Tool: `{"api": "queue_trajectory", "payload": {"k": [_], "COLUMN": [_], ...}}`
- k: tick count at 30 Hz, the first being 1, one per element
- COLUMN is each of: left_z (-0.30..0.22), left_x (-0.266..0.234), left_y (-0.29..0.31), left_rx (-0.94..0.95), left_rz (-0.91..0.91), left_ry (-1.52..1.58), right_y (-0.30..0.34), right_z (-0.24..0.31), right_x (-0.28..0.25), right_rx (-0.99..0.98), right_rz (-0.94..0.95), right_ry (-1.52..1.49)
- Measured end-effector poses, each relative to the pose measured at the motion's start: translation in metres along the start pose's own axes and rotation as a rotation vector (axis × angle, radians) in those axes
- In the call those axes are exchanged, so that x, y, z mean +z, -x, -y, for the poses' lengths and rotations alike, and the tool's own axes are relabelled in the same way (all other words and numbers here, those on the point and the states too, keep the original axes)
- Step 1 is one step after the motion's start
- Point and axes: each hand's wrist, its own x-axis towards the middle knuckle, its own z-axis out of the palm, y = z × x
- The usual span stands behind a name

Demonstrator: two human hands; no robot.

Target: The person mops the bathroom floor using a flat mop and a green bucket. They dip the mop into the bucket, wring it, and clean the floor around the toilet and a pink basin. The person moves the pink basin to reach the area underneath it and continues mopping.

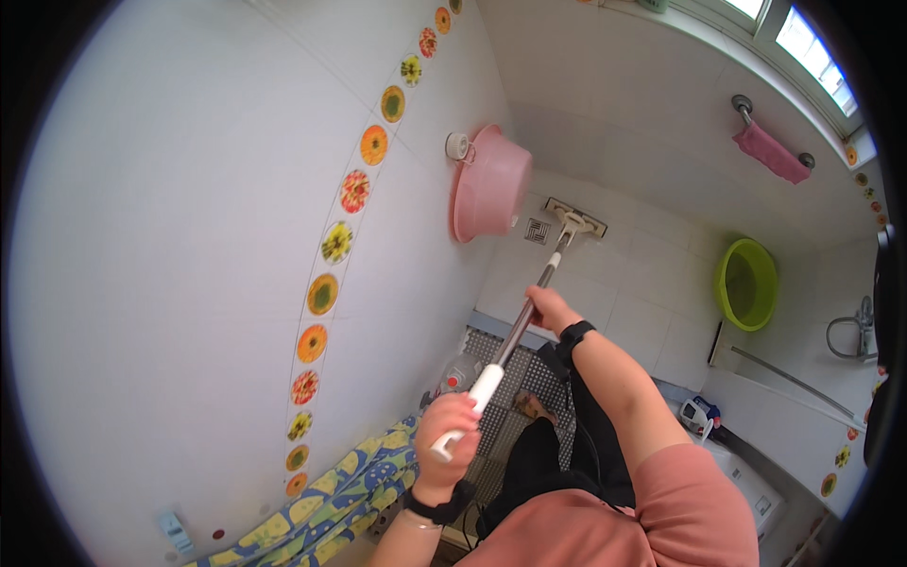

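A flat mop (521, 326) with a metal pole slants away from me across the floor. My left hand (447, 437) is closed round its white grip, near the top end. Farther down, my right hand (553, 310) is wrapped round the metal pole. The mop head (577, 218) rests on the pale tiled floor by the far wall, just right of a square floor drain (537, 231). A dark band sits on each of my wrists.
A pink basin (495, 183) hangs on the left wall above the drain. A green basin (747, 283) is at the right. A pink cloth (772, 153) drapes over a wall bar. Under my feet lies a grey perforated mat (506, 380); a patterned curtain (326, 501) hangs at lower left.
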Motion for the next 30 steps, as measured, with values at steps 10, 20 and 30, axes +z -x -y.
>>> {"api": "queue_trajectory", "payload": {"k": [10, 20, 30], "left_z": [0.047, -0.084, -0.060], "left_x": [0.017, -0.097, -0.086], "left_y": [-0.006, 0.107, 0.083], "left_rx": [-0.025, -0.297, -0.150], "left_rz": [-0.053, -0.367, -0.099], "left_ry": [0.108, -0.029, 0.032], "right_y": [-0.044, 0.109, 0.081], "right_z": [-0.001, -0.141, -0.100], "right_x": [0.001, 0.123, 0.089], "right_rx": [0.064, 0.424, 0.174], "right_rz": [-0.040, 0.368, 0.202], "right_ry": [0.258, 0.297, 0.110]}}
